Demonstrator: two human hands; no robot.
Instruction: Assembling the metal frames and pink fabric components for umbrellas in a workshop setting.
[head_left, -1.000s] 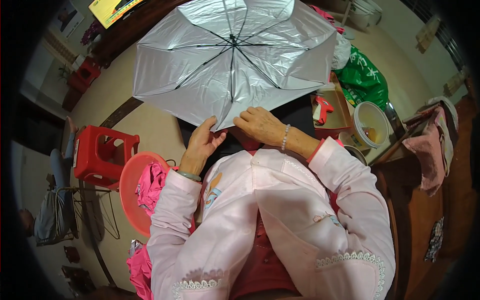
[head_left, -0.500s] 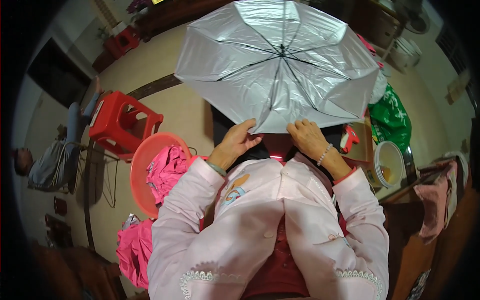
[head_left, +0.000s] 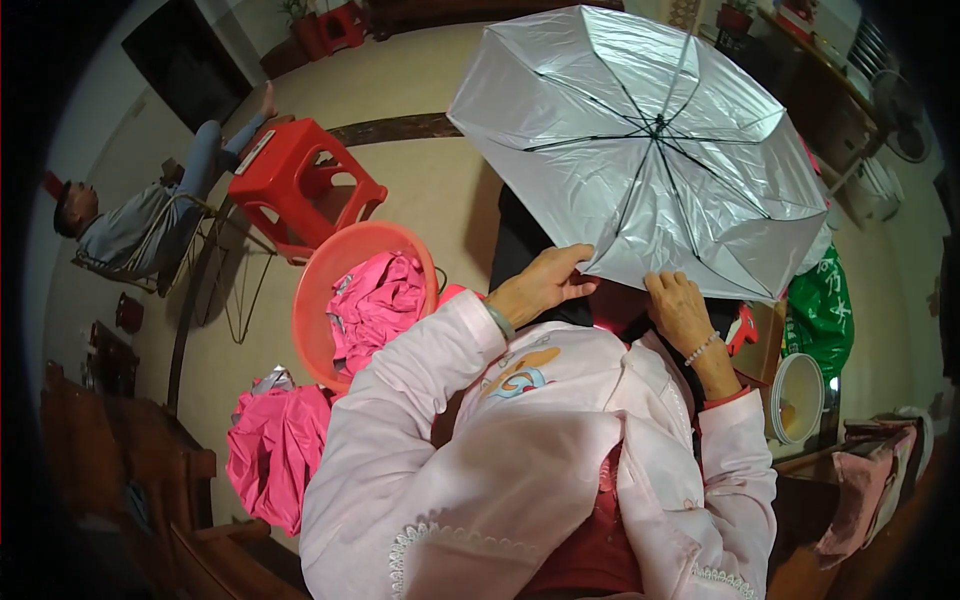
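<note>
An open umbrella (head_left: 610,170) with a silvery inner face and thin dark ribs spreads out in front of my lap, its underside toward me. The ribs meet at a dark hub (head_left: 657,127), and a thin shaft rises from there toward the far side. My left hand (head_left: 545,287) pinches the near rim of the canopy between thumb and fingers. A little to the right along that same rim, my right hand (head_left: 683,312) is closed with its fingertips on the cloth. Cloth hides part of what the fingers grip.
To the left, a coral basin (head_left: 308,315) holds pink fabric (head_left: 375,300), beside a red stool (head_left: 290,180). More pink fabric (head_left: 280,445) lies nearer. A person (head_left: 150,225) reclines on a chair farther left. On the right are a green bag (head_left: 822,310) and a white bucket (head_left: 797,398).
The view has swung left, so the umbrella, basin and stool all sit farther right in the picture. Both hands stay at the umbrella's near rim.
</note>
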